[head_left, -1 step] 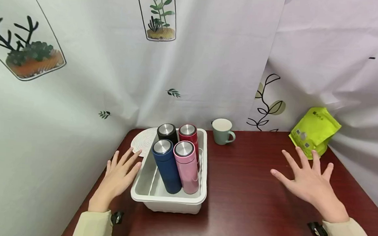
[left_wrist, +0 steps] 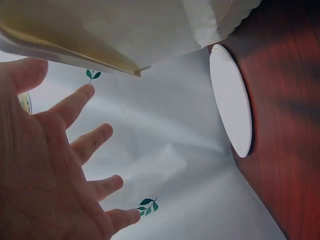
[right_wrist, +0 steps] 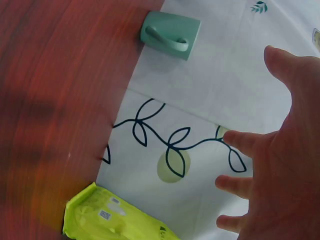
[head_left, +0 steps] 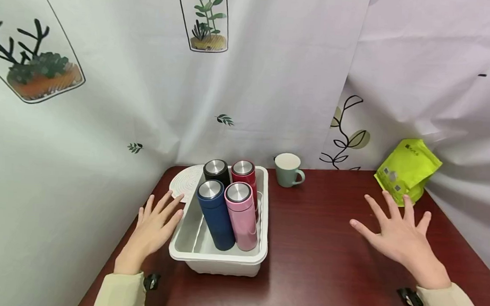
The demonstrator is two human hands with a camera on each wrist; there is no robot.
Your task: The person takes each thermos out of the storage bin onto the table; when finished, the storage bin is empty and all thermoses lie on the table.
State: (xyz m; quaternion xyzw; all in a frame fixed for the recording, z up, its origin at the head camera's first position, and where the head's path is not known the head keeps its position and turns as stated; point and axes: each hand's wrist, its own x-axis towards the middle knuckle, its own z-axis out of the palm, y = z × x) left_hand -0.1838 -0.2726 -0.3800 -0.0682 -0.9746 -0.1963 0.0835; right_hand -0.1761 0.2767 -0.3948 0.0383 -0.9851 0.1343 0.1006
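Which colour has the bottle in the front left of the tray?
Dark blue bottle, silver lid; head view shows it best.

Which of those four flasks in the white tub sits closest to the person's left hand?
The dark blue flask, front left in the tub, nearest the left hand.

The pink flask and blue flask hide the 2 rear flasks' bodies.

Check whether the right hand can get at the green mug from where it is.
Probably yes. The right hand hovers open over bare table, and nothing stands between it and the green mug, whose handle faces that side.
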